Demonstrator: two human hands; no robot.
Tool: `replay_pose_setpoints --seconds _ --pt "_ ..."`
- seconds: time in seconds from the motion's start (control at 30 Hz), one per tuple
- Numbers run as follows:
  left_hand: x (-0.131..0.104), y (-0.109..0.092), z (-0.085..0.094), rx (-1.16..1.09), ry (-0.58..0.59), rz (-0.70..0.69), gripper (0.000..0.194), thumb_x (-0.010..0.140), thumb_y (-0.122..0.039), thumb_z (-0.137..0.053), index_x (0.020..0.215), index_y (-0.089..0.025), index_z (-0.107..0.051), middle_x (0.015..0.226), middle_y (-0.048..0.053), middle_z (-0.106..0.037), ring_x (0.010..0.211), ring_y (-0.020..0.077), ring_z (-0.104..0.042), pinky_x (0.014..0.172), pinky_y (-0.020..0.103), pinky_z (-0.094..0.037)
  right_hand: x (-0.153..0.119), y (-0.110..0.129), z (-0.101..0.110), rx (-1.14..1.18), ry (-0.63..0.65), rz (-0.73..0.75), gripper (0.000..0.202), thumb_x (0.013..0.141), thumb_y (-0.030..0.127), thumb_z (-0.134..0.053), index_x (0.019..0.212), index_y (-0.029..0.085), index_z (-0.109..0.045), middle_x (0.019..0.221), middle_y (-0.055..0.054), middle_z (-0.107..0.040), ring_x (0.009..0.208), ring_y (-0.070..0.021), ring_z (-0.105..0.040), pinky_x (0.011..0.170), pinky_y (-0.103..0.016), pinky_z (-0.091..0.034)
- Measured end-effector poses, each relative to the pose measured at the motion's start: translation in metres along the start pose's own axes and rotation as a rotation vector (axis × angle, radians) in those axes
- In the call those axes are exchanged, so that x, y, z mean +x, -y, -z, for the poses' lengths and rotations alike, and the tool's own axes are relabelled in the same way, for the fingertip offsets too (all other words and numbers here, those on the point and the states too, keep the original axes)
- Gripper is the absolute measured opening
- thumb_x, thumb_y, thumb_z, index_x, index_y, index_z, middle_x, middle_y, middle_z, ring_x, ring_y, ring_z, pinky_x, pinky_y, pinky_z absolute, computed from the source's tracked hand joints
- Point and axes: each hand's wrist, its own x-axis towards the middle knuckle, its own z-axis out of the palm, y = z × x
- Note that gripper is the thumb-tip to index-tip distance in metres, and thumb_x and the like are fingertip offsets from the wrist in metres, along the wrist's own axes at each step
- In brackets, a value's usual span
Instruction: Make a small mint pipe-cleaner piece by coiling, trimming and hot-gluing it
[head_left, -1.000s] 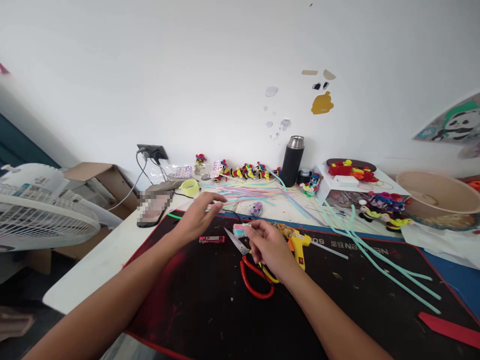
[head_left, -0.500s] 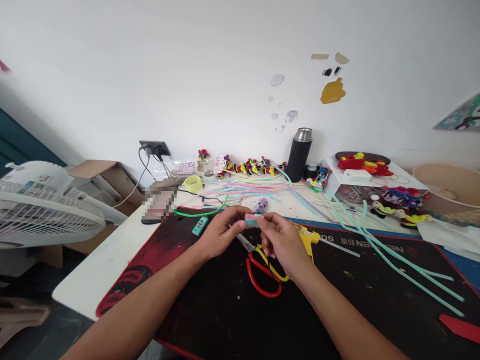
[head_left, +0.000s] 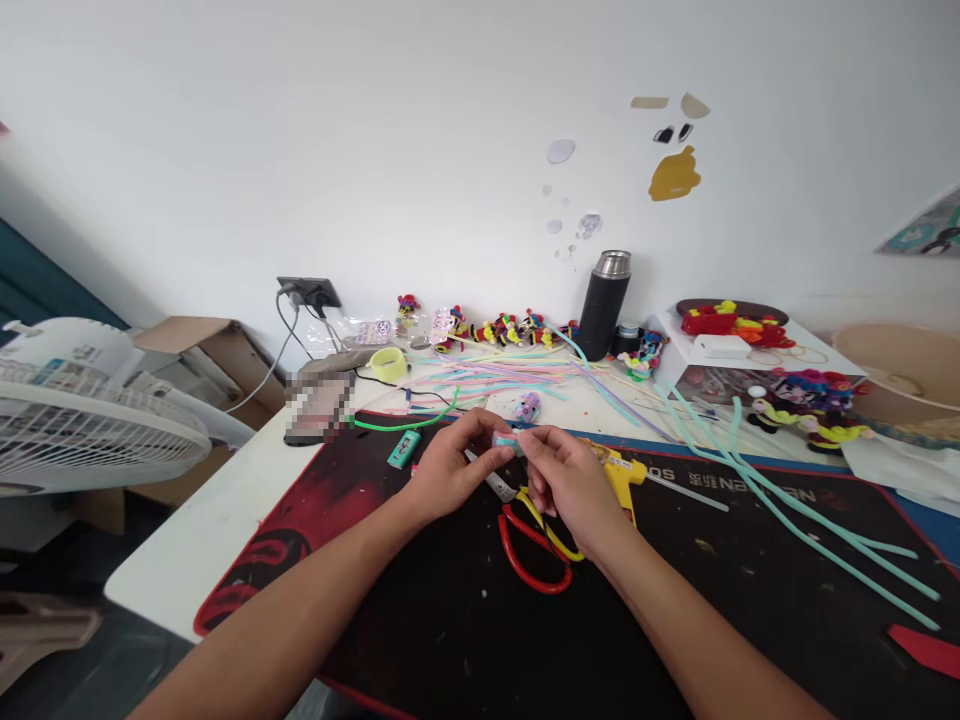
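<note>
Between my two hands is a small pink and light-blue fuzzy piece (head_left: 507, 440), partly covered by fingertips. My left hand (head_left: 461, 462) pinches its left side between thumb and fingers. My right hand (head_left: 566, 475) closes on its right side, fingertips meeting the left ones. Just under the hands lie scissors (head_left: 534, 570) with one red and one yellow handle, blades pointing up-left. A yellow glue gun (head_left: 625, 480) with a clear glue stick lies beyond my right hand. Behind the hands sits a small purple fuzzy figure (head_left: 526, 407).
Pastel pipe cleaners (head_left: 495, 373) spread along the table's back, and mint ones (head_left: 810, 515) lie at right. A black thermos (head_left: 604, 310) stands by the wall near a white box (head_left: 757, 355). A teal lighter-like object (head_left: 403, 449) and a fan (head_left: 82, 430) are at left.
The pink and blue piece has turned slightly between my fingers and shows less of itself. Both hands keep their pinch. The whole view has shifted a little.
</note>
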Motion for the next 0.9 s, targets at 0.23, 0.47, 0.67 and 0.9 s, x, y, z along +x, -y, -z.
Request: replay_pose_setpoints --seconds 0.23,0.47,0.67,0.9 --pt "0.0008 0.0053 -0.0034 -0.203 -0.015 0.129 0.037 0.090 -0.054 -0.077 0.099 -0.020 -0.065 0.078 0.000 -0.063 0.072 0.0160 -0.059 0.068 0.030 -0.047 0.0003 -0.0030 0.0000 0.003 0.011 -0.012 0.050 0.081 0.067 -0.076 0.093 0.021 -0.060 0.052 0.010 -0.050 0.035 -0.0084 -0.045 0.034 -0.020 -0.023" --pt "0.0024 -0.0008 -0.0032 -0.289 -0.007 0.165 0.041 0.087 -0.054 -0.080 0.101 -0.019 -0.064 0.081 0.000 -0.063 0.072 0.0150 -0.061 0.068 0.028 -0.049 -0.0001 -0.0052 -0.0011 0.007 0.040 0.001 0.053 0.082 0.068 -0.075 0.100 0.020 -0.062 0.053 0.009 -0.053 0.034 -0.0081 -0.046 0.033 -0.019 -0.024" --pt "0.0012 -0.0012 -0.0005 -0.216 0.004 0.079 0.042 0.086 -0.047 -0.083 0.109 -0.019 -0.061 0.091 0.002 -0.063 0.081 0.0157 -0.058 0.072 0.027 -0.047 -0.0009 -0.0015 -0.0008 0.004 0.019 0.003 0.051 0.079 0.067 -0.078 0.092 0.020 -0.061 0.048 0.011 -0.047 0.034 -0.0081 -0.044 0.034 -0.019 -0.024" --pt "-0.0009 0.0020 0.0019 -0.024 -0.027 -0.017 0.026 0.092 -0.040 -0.078 0.103 -0.019 -0.067 0.085 0.000 -0.062 0.074 0.0144 -0.056 0.067 0.027 -0.045 -0.0012 -0.0029 -0.0002 -0.008 0.026 -0.001 0.052 0.079 0.068 -0.077 0.090 0.020 -0.061 0.048 0.011 -0.046 0.033 -0.0076 -0.043 0.034 -0.019 -0.025"
